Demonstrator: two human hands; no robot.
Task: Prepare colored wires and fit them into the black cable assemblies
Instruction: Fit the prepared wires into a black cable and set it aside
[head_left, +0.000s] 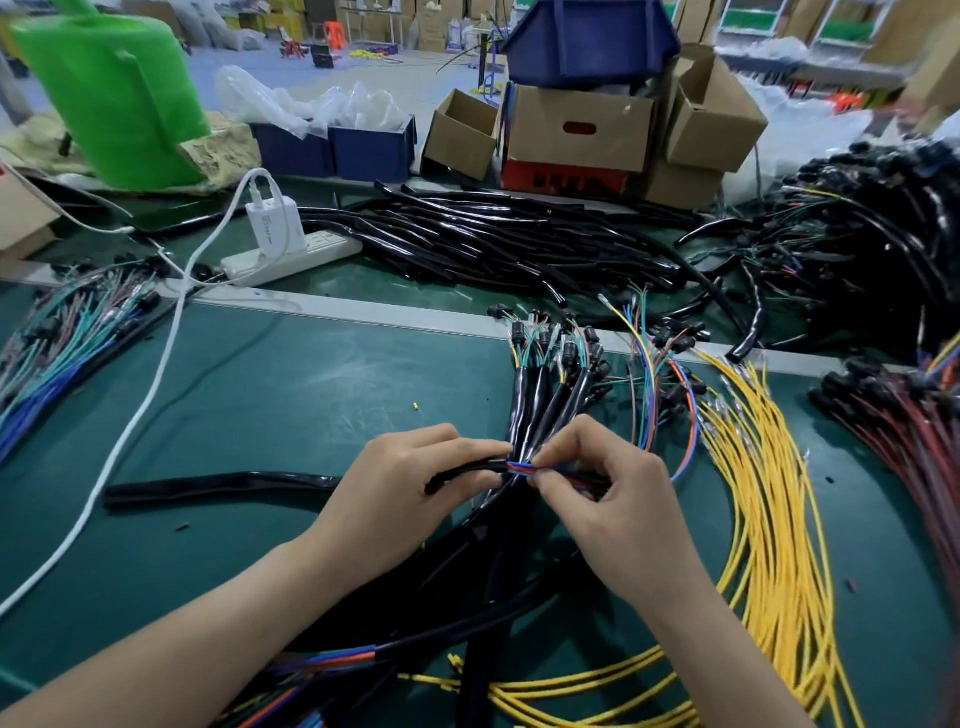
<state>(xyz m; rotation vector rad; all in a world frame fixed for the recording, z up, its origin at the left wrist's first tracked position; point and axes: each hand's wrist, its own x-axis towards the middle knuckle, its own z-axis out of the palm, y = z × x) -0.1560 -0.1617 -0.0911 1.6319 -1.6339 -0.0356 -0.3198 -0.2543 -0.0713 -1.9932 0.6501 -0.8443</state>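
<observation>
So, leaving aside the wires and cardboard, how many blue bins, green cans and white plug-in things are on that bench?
Blue bins: 3
Green watering can: 1
White power strip: 1
White charger: 1
Total: 6

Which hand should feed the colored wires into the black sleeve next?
Probably the right. The right hand pinches the colored wires at the mouth of the black sleeve, which the left hand grips.
</observation>
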